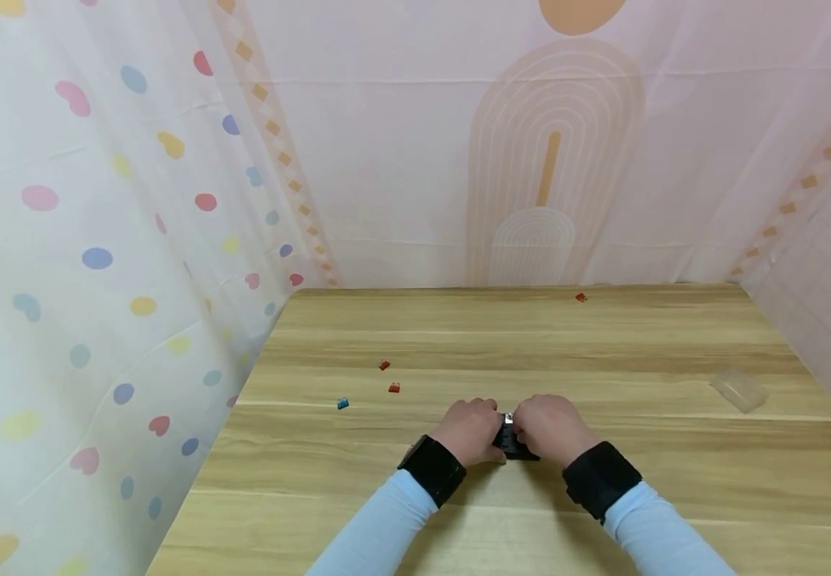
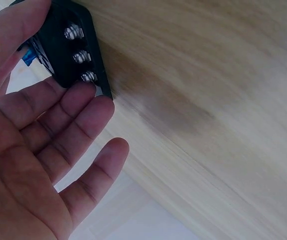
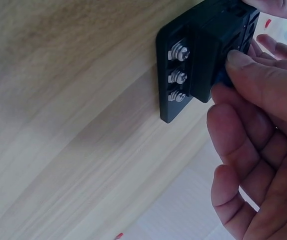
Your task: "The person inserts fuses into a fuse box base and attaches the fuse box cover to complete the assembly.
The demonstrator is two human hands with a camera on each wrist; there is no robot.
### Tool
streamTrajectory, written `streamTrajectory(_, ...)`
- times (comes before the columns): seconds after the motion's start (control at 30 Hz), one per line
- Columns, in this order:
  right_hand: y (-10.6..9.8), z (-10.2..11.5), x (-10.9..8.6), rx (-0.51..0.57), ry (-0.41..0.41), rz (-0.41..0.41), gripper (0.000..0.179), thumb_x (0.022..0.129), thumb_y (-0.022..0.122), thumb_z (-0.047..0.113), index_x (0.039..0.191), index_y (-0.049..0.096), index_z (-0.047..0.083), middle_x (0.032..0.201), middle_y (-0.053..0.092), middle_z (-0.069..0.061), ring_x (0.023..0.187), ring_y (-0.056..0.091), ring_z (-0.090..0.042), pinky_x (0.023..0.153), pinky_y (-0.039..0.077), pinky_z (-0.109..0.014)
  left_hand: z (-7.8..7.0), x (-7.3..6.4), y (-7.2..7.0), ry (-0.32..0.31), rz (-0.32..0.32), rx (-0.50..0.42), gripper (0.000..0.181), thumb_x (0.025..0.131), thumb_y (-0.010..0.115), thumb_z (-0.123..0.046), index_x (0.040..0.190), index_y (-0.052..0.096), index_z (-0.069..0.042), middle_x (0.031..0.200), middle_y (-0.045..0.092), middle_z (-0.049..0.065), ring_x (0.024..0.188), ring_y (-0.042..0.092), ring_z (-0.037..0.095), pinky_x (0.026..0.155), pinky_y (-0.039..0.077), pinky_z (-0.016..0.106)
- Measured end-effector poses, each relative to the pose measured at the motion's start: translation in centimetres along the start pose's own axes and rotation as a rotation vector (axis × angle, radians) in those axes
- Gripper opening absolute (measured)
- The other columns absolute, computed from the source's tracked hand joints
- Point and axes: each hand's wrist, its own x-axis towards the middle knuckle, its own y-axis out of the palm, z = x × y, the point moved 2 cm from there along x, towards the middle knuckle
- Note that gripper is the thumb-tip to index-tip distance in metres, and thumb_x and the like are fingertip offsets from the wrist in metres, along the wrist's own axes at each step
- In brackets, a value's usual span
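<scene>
A black fuse box [image 1: 514, 446] with a row of silver screw terminals [image 3: 177, 77] is between both hands, close over the table. My left hand [image 1: 469, 432] grips its left end, thumb on one side and fingertips under the edge, with the little finger spread away. My right hand [image 1: 553, 428] is at the other side, thumb and index finger pinching a small blue blade fuse [image 2: 29, 56] against the box's face. In the right wrist view the fingertips mostly hide that fuse, and only a dark blue bit shows between them.
Left of the hands on the wooden table [image 1: 300, 472] lie a blue fuse [image 1: 343, 403] and two red fuses [image 1: 394, 388]. Another red fuse [image 1: 581, 297] sits near the back edge. A clear plastic cover [image 1: 739, 390] lies at the right. Patterned curtains [image 1: 401, 160] hang behind the table.
</scene>
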Motion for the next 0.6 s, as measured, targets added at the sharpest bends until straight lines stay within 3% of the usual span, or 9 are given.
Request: streamTrajectory(0.6, 0.03, -0.08, 0.18, -0.014, 0.011, 0.010, 0.026, 0.080, 0.080, 0.008, 0.062, 0.062, 0.016, 0.058, 0.049, 0.009, 0.055, 0.043, -0.011, 0.053, 0.041, -0.029, 0.10, 0.20, 0.51, -0.005, -0.004, 0.001, 0.046, 0.073, 0.084, -0.052, 0.099, 0.074, -0.015, 0.087, 0.060, -0.003, 0.080, 0.058, 0.012, 0.067, 0.047, 0.030)
